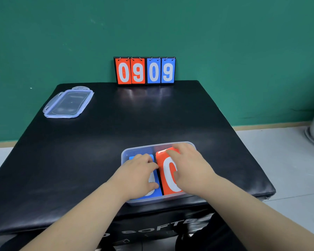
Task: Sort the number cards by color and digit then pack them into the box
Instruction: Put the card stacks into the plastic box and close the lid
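A clear plastic box sits near the front edge of the black table. Inside it, a blue number card stack lies on the left and a red card stack with a white 0 on top lies on the right, its far end tilted up. My left hand rests flat on the blue cards, covering most of the digit. My right hand grips the red stack, fingers over its far end and thumb on its face.
A flip scoreboard reading 0 9 in red and 0 9 in blue stands at the table's far edge against the green wall. The clear box lid lies at the far left. White floor surrounds the black table.
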